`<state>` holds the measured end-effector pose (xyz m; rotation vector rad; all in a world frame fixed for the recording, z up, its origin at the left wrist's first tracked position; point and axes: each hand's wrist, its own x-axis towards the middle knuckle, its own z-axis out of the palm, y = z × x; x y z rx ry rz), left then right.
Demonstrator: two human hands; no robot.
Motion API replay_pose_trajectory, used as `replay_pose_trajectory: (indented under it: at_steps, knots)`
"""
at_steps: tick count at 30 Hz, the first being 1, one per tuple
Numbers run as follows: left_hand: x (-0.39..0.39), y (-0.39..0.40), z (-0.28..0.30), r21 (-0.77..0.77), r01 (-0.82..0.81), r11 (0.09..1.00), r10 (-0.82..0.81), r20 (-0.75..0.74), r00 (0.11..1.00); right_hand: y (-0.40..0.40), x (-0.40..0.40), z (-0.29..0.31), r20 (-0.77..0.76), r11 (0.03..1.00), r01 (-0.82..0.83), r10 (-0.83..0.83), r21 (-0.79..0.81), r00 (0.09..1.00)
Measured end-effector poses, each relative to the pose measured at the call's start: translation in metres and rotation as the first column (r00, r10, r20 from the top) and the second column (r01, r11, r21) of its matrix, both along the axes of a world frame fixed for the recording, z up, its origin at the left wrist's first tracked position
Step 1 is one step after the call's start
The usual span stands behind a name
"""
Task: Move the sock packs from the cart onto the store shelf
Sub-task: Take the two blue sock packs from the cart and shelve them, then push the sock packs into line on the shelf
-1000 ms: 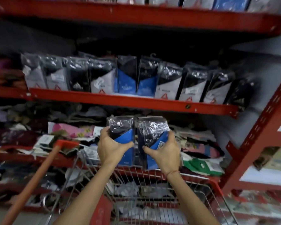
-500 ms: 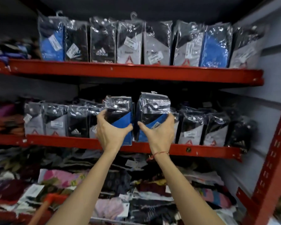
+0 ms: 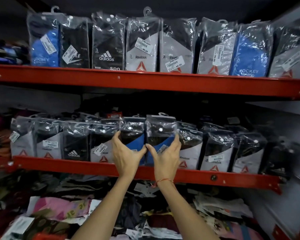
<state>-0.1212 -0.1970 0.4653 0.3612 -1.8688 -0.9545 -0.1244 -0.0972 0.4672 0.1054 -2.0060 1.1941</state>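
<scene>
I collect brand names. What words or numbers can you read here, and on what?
"adidas", "3": black top-shelf pack
"Reebok", "3": grey pack
"99.00": its price sticker
"JOCKEY": blue pack
"adidas": lower-shelf black pack
"Reebok": pack beside the right hand
Other stickers: too blurred.

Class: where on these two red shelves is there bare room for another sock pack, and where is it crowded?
Upper shelf: packed edge to edge. Middle shelf: front row full, both hands wedging blue packs in. Space above the rows only.
</scene>
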Motion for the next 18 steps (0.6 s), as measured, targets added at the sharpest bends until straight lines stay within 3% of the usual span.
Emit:
replay_pose_trajectory:
  at_steps: [9,12,15,18]
  knots:
    - [0.006,-0.007,-0.011,-0.117,0.116,0.986,-0.089,0.216,0.972,0.010,0.003,-0.014,0.136,0.980,-0.041,0.015,0.195,0.991]
    - [0.020,0.002,-0.004,-0.245,0.092,0.965,-0.041,0.207,0.977,0.016,0.009,-0.016,0.142,0.952,0.004,-0.049,0.305,0.989]
    - [0.028,0.012,0.004,-0.465,0.072,0.882,-0.031,0.095,0.995,0.026,0.015,-0.012,0.064,0.915,0.066,-0.100,0.397,0.993]
    - [0.022,0.016,0.023,-0.729,0.104,0.677,0.007,0.147,0.989,0.049,0.012,0.006,-0.179,0.880,0.157,-0.084,0.448,0.980]
